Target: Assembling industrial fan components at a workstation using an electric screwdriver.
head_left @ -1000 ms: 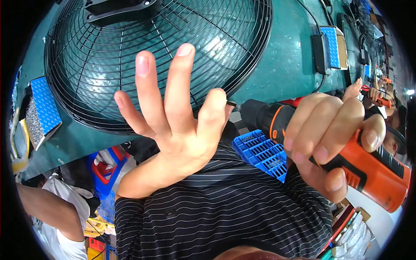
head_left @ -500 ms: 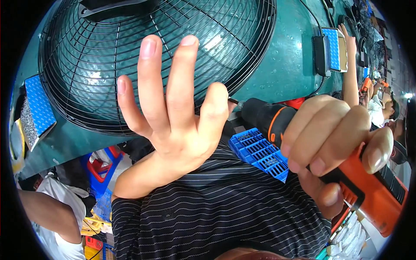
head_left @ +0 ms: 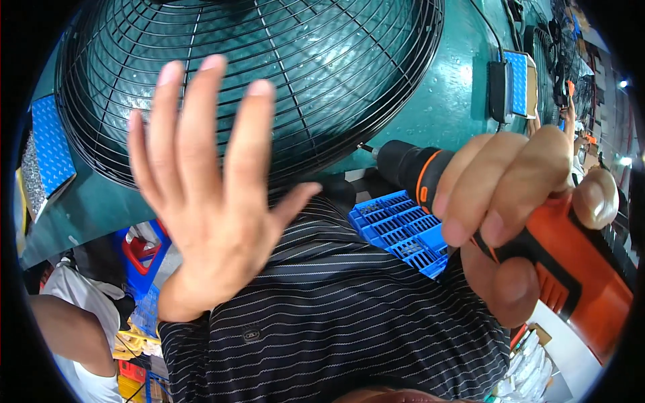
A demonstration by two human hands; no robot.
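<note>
A large round black wire fan guard [head_left: 295, 101] lies on a green tabletop. Over its near left rim hovers my left hand [head_left: 208, 181], fingers spread, with nothing in it; slight blur softens the fingertips. My right hand [head_left: 510, 201] is wrapped round an orange and black cordless screwdriver [head_left: 571, 262]. The tool's black nose points left, and its bit [head_left: 363, 147] is close to the guard's right near rim; whether the two touch I cannot tell.
Blue-patterned boxes stand at the left [head_left: 52, 144] and back right [head_left: 519, 80]. A blue plastic basket [head_left: 403, 232] sits below the table edge. Another person's arm [head_left: 70, 329] shows at lower left. The green table [head_left: 463, 40] reaches far right, where more fan guards stand.
My left hand has moved left, its thumb swinging out from the other fingers. The guard appears shifted slightly in view. My right hand still grips the screwdriver in nearly the same place.
</note>
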